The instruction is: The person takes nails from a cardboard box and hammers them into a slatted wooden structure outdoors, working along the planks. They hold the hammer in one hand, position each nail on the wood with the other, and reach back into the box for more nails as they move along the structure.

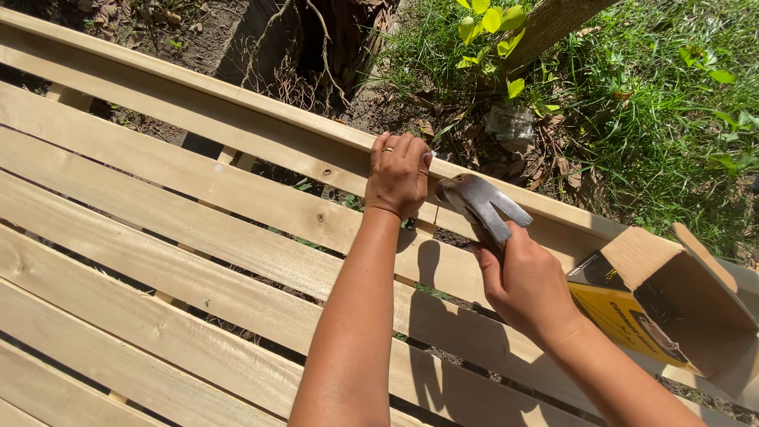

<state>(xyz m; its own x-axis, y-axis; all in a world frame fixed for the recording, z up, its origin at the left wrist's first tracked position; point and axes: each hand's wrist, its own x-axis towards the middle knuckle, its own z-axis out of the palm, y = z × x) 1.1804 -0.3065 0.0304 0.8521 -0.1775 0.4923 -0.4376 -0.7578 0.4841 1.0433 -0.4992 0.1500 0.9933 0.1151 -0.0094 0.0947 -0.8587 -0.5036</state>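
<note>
My left hand (398,172) rests on the top edge board (198,103) of a pale wooden slatted frame, its fingers curled over the far edge. Whether it pinches a nail there I cannot tell. My right hand (526,283) grips a claw hammer (481,204) close to its head. The steel head lies just right of my left hand, with the claw pointing toward the lower right.
Several long slats (158,261) with gaps between them run across the view. An open cardboard box (672,292) with a yellow panel sits on the slats at the right. Beyond the frame lie soil, roots, grass and a tree trunk (553,24).
</note>
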